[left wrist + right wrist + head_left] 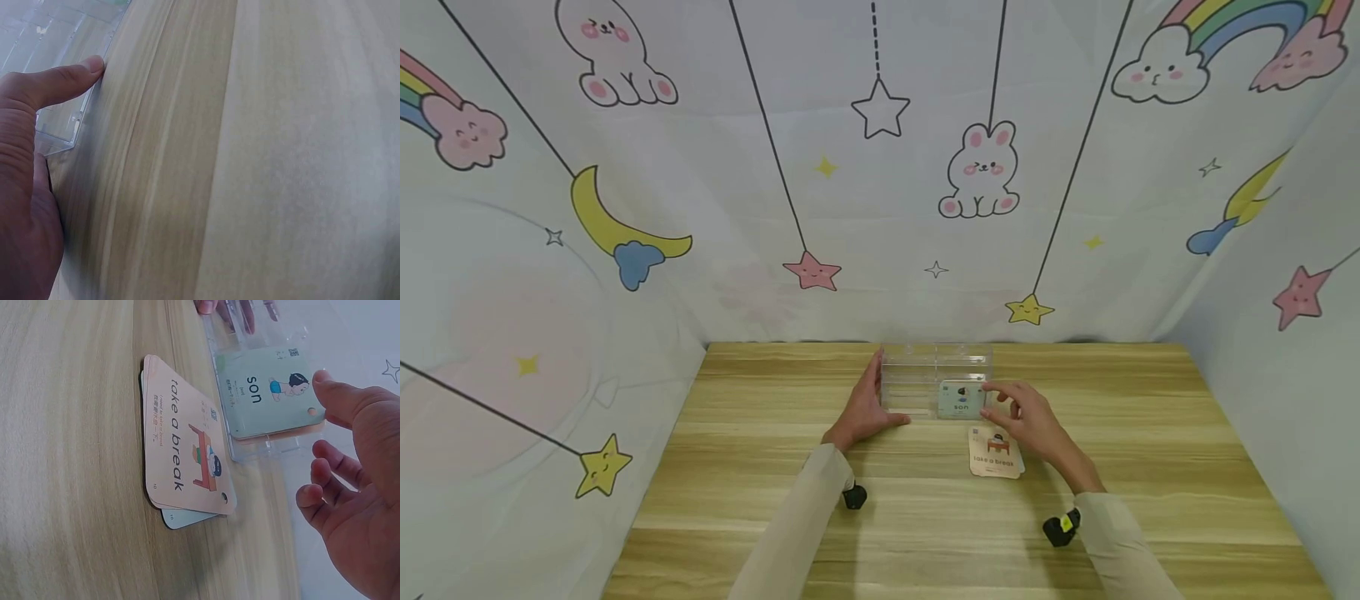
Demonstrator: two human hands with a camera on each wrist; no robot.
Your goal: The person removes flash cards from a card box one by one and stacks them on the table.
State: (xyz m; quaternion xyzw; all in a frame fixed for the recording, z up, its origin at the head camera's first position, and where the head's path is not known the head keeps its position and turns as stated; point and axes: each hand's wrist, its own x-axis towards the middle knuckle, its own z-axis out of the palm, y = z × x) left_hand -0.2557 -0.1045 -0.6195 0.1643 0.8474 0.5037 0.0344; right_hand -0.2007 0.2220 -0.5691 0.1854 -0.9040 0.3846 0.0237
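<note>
A clear plastic box [908,382] with compartments stands at the back of the table. My left hand [863,412] rests along its left side, fingers extended, thumb spread along the front edge. A stack of cards [961,402] lies in the front right compartment, a pale green "son" card on top. At the stack's right side is my right hand [1026,418]; one fingertip [322,376] touches or nearly touches the top card's edge, while the other fingers are loosely bent and apart from it. A second stack of cards [187,440], topped by a pink "take a break" card, lies just in front of the box.
The wood-grain table [917,517] carries the box and the loose stack. A white cloth [880,208] printed with stars, rabbits and clouds hangs right behind the box and along both sides. A small black device is strapped at each wrist.
</note>
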